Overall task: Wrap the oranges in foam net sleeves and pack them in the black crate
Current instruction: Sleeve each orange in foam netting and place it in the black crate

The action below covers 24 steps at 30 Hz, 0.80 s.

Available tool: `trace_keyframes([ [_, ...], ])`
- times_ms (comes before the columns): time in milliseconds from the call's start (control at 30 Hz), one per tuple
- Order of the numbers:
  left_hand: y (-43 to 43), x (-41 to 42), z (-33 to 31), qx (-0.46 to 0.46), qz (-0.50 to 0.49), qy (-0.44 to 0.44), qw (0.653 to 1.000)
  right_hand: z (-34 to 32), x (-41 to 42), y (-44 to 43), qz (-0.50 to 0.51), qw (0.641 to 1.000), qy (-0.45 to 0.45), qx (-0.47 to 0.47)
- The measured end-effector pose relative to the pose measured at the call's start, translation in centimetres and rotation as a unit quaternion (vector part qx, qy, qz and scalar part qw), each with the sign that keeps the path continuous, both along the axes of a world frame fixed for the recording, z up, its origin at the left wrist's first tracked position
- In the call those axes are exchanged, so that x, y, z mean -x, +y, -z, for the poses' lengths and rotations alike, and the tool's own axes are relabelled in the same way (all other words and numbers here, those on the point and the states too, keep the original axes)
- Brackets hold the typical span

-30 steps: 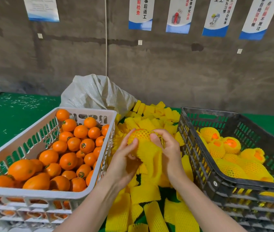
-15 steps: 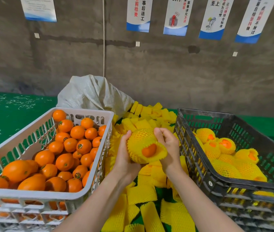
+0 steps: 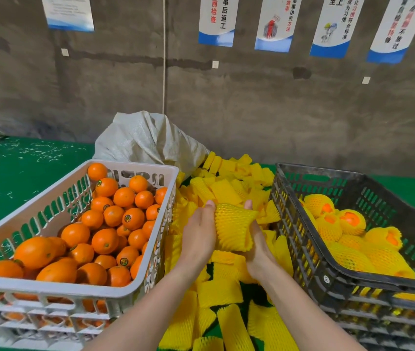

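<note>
Between the two crates I hold an orange fully covered by a yellow foam net sleeve [image 3: 231,228]. My left hand [image 3: 198,234] cups its left side and my right hand [image 3: 258,245] grips its right side and underside. The fruit itself is hidden inside the net. Bare oranges [image 3: 105,239] fill the white crate [image 3: 57,287] on the left. The black crate [image 3: 328,269] on the right holds several wrapped oranges [image 3: 348,247]. Loose yellow sleeves [image 3: 226,191] are heaped on the green table between the crates.
A grey-white woven sack [image 3: 145,140] lies behind the sleeve pile against the concrete wall. Both crates stand on other stacked crates. Green table surface [image 3: 24,168] with white scraps stretches to the left.
The wrapped orange has turned in my hands: its open end with orange skin showing is no longer visible. The sleeve now covers it entirely, and both hands sit slightly lower.
</note>
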<state>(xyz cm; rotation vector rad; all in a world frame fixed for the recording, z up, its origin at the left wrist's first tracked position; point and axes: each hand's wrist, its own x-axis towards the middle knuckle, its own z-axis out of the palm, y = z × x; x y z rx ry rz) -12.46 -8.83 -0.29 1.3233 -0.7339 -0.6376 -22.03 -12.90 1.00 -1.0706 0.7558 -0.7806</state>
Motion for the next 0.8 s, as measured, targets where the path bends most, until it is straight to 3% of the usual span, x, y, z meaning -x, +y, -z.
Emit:
trace_keyframes([
  [67,-0.1,-0.6,0.5,0.011,-0.072,-0.155,0.985,0.4,-0.2,-0.7,-0.018,0.999,0.021,0.026],
  [167,-0.3,-0.9,0.3,0.029,-0.11,-0.211,0.971,0.4,-0.6,-0.6,-0.016,0.999,0.037,0.005],
  [267,-0.7,-0.4,0.1,0.071,-0.117,-0.097,0.986,0.3,-0.8,-0.2,-0.042,0.998,-0.013,-0.039],
  [367,-1.2,-0.5,0.1,0.11,-0.107,0.084,0.985,0.3,-1.2,-0.2,-0.011,0.996,-0.063,-0.059],
  [433,-1.7,-0.8,0.2,0.109,-0.075,0.154,0.979,0.0,-1.3,-0.3,0.022,0.994,-0.08,-0.071],
  [567,-2.0,-1.7,0.2,0.085,-0.053,0.156,0.983,0.2,-1.4,-0.9,0.03,0.993,-0.085,-0.077],
  [667,-2.0,-2.1,0.2,0.075,-0.046,0.1,0.991,0.4,-1.3,-0.9,0.02,0.991,-0.109,-0.075],
  [800,-1.5,-2.1,0.1,0.043,0.033,0.08,0.995,0.4,-1.2,-0.9,0.0,0.988,-0.132,-0.079],
])
